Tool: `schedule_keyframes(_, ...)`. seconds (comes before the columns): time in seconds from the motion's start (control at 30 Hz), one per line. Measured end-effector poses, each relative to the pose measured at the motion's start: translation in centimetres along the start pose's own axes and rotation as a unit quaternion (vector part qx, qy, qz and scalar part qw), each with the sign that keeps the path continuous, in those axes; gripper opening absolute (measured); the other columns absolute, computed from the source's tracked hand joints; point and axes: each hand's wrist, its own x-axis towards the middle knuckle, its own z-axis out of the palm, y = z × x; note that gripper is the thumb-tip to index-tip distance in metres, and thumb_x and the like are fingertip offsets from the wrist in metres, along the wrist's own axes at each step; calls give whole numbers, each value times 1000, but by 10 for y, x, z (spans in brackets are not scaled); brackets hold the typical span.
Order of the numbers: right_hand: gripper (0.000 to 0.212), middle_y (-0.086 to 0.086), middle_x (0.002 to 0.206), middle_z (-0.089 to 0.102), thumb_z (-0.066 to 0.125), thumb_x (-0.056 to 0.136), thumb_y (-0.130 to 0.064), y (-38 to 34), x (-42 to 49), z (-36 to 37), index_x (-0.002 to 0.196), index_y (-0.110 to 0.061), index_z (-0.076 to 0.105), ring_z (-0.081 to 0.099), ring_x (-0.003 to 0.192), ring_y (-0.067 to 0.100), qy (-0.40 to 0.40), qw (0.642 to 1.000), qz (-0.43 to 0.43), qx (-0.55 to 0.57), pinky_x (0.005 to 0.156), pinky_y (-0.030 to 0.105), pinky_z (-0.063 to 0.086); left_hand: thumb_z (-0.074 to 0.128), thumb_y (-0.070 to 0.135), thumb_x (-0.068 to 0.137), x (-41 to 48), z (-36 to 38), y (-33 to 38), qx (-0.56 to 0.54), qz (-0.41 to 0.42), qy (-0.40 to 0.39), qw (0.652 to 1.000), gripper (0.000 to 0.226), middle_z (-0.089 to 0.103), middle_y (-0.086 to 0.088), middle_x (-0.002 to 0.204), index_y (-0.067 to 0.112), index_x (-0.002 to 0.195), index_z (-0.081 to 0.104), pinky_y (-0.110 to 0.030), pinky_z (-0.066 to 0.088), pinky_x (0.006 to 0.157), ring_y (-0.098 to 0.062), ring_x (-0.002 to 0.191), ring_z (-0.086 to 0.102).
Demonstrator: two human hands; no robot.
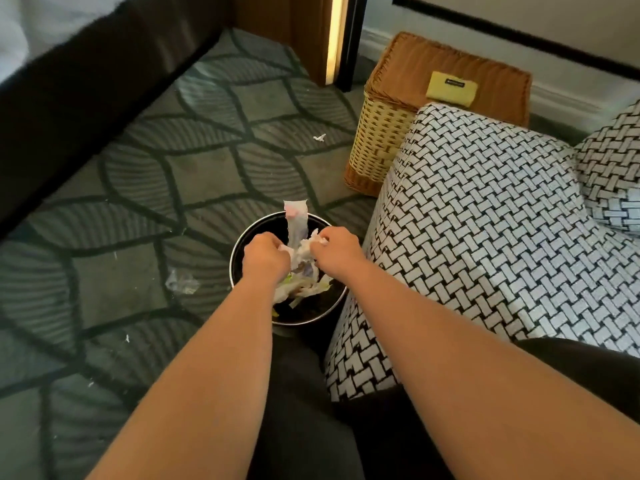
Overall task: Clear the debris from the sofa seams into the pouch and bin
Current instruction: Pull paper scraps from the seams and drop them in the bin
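Hanging between left hand [265,258] and right hand [339,251], both sets of fingers [272,240] clamped on it, the paper [298,233] is over the bin [239,247] just beneath. It looks light, soft, tearable: best held by its bunched middle.

A furnished bedroom with a sitting corner, possibly a hotel room, though it could equally be a home. A sofa [485,209] in black-and-white woven fabric, with a matching cushion [613,168] on it, stands on fitted, leaf-patterned carpet [194,168]. Across the carpet from the sofa runs a bed [69,81] with white linen over a dark base. Just beyond the sofa's arm stands a wicker hamper [377,143] with a padded top. Beside that arm sits a small black bin [256,230] of paper scraps [304,292]. Behind the sofa runs a skirting board [561,95].
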Motion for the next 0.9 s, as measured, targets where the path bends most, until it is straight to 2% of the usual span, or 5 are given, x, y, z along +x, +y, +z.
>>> schedule_keyframes(0.1, 20, 15, 109, 56, 47, 91, -18, 6, 10, 16, 104, -7, 57, 51, 100, 29, -3, 999, 29, 36, 76, 31, 38, 53, 8, 87, 10, 4, -5, 1, -16, -24, 1000, 13, 61, -14, 111, 8, 97, 63, -29, 39, 77, -31, 106, 55)
schedule_keyframes(0.23, 59, 11, 147, 32, 49, 94, -26, 11, 17, 25, 145, -11, 24, 34, 132, 28, -44, 996, 51, 54, 102, 32, 33, 53, 11, 91, 14, 1, -7, 14, -21, -72, 997, 25, 57, -9, 98, 20, 68, 45, -29, 39, 84, -29, 107, 53)
schedule_keyframes(0.43, 31, 15, 127, 54, 44, 91, -5, 9, 9, 14, 119, -1, 56, 51, 114, 30, 37, 998, 29, 30, 89, 31, 44, 49, 13, 92, 2, -4, -5, 10, 7, -111, 994, 14, 58, -11, 100, 8, 97, 62, -29, 39, 80, -29, 104, 54)
schedule_keyframes(0.8, 23, 9, 112, 59, 45, 92, -12, -1, -39, -53, 109, -10, 61, 55, 102, 24, 99, 969, -160, -159, 87, 35, 46, 37, 23, 97, -55, -29, 32, 54, 178, -93, 978, 34, 46, -4, 63, 8, 68, 48, -31, 29, 53, -22, 65, 45)
schedule_keyframes(0.9, 23, 9, 115, 56, 47, 93, -16, 12, -55, -90, 111, -10, 60, 50, 108, 23, 121, 958, -162, -205, 94, 39, 45, 34, 28, 99, -72, -37, 50, 48, 209, -80, 973, 34, 54, -5, 69, 8, 82, 55, -27, 33, 49, -15, 58, 48)
